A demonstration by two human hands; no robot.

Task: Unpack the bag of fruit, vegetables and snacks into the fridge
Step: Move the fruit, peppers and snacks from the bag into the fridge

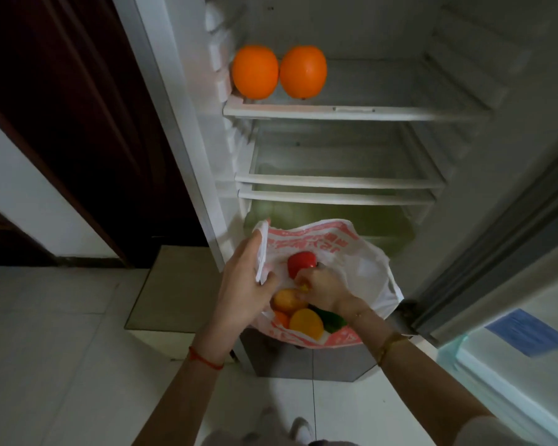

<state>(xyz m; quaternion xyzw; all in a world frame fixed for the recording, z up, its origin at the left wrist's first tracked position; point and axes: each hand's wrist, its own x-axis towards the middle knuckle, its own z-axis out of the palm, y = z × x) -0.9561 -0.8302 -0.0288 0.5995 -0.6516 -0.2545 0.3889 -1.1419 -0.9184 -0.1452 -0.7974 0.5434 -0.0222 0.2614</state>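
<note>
Left grip: the left hand (242,278) pinches the rim of the plastic bag (364,268) between thumb and fingers, apparently to hold the mouth open and carry the bag in front of the open fridge (351,112).
Right grip: the right hand (324,289) reaches into the bag, fingers curled down among the produce beside a red pepper (298,262); whether it has closed on an item cannot be told.
Bag contents: the red pepper at the top; below it a yellowish-orange fruit (285,299), a yellow piece (306,323), a green vegetable (334,321) and a sliver of orange (281,318) near the bag's lower rim.
Upper shelf: two oranges (255,71), touching, at the front left corner, against the left wall, which leaves the rest of the shelf free.
Middle shelf: nothing visible on it.
Bottom drawer: greenish-tinted, partly hidden by the bag; contents cannot be told.
Stage (judged): early, as most items are in the bag.
</note>
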